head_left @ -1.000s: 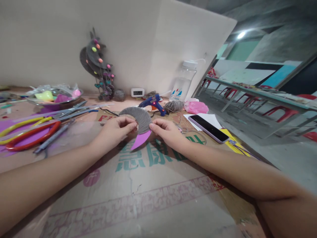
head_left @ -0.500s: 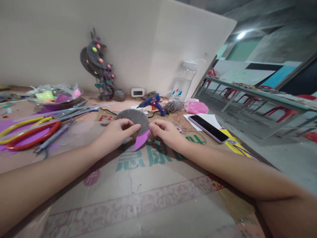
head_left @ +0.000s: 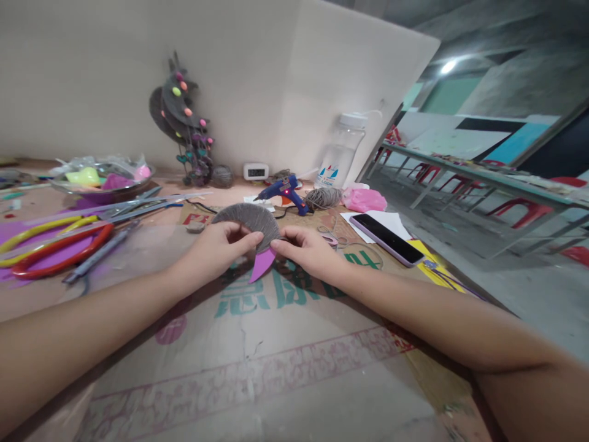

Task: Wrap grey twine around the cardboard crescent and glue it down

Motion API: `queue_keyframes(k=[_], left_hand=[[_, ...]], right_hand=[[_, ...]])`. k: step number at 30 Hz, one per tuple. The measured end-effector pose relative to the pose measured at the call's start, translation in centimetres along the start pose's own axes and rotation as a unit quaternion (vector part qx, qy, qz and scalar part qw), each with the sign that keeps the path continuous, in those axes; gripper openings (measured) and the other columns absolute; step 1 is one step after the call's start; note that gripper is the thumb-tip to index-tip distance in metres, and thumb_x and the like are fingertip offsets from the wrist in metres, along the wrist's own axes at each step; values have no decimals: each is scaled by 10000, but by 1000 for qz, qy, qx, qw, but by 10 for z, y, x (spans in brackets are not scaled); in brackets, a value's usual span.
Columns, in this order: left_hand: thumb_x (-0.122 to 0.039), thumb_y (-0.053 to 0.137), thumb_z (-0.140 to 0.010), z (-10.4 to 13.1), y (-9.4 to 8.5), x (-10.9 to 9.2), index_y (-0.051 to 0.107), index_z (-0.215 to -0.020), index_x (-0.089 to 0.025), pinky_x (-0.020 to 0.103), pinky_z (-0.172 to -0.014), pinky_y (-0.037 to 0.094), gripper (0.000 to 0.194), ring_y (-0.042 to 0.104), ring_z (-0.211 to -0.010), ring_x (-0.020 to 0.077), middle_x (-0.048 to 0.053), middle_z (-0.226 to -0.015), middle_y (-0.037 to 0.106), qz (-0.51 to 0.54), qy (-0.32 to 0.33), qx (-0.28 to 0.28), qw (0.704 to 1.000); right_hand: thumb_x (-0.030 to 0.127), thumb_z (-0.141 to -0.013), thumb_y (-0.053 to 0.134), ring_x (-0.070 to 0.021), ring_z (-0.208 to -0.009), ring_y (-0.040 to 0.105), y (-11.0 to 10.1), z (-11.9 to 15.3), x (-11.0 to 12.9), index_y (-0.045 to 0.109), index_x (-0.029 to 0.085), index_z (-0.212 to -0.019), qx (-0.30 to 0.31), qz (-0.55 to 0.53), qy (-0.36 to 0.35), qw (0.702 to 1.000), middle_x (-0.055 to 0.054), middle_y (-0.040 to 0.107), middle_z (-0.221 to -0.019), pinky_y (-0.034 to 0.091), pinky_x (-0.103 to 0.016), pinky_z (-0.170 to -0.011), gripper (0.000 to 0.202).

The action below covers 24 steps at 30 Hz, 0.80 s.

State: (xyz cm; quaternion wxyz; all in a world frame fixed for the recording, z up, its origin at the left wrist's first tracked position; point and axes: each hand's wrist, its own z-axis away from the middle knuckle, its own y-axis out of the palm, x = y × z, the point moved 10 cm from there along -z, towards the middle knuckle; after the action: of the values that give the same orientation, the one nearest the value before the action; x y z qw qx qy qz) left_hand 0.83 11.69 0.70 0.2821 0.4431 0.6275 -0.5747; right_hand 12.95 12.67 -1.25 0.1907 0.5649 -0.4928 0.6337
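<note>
A crescent (head_left: 248, 220) wound in grey yarn is held up over the cardboard sheet (head_left: 221, 362). Its lower tip is bare and purple. My left hand (head_left: 226, 245) pinches the inner side of the wrapped part between thumb and fingers. At the edge where yarn meets purple, my right hand (head_left: 306, 248) closes thumb and fingertips on the crescent; whether a yarn strand is pinched there too, I cannot make out. Behind the hands lie a blue glue gun (head_left: 285, 193) with a red light lit and a ball of grey yarn (head_left: 324, 198).
Scissors with yellow and red handles (head_left: 64, 252) lie at left beside a bowl (head_left: 99, 190). A phone (head_left: 389, 239) rests at right. A water bottle (head_left: 340, 150), small clock (head_left: 256, 172) and decorated moon hanging (head_left: 181, 116) stand along the back board.
My right thumb has shifted slightly left onto the crescent's edge, covering more of the purple. The crescent has moved very little; the left hand stays gripped on it.
</note>
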Motion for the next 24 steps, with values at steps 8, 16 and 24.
queue_keyframes(k=[8,16,24], left_hand=[[-424,579,-761,0,0,-2,623,-600,-200,259,-550,410,280,555,-562,152,9,-603,649,-9,16,-1,1000],[-445,537,-786,0,2,-3,583,-589,-203,254,-524,373,315,517,-545,142,-2,-577,589,-16,31,7,999],[-460,583,-736,-4,8,0,560,-655,-185,243,-523,339,287,495,-588,136,-13,-639,562,-102,61,26,993]], right_hand=[[422,-861,456,-65,-552,408,-5,0,11,501,154,-653,-13,-10,-40,999,40,441,-592,340,-202,-541,342],[416,-826,515,-101,-624,522,-9,-1,2,588,148,-758,-32,27,-19,999,3,565,-664,404,-228,-597,285],[428,-838,494,-105,-618,512,-11,0,5,600,147,-760,-41,63,-27,997,-1,572,-665,388,-230,-580,310]])
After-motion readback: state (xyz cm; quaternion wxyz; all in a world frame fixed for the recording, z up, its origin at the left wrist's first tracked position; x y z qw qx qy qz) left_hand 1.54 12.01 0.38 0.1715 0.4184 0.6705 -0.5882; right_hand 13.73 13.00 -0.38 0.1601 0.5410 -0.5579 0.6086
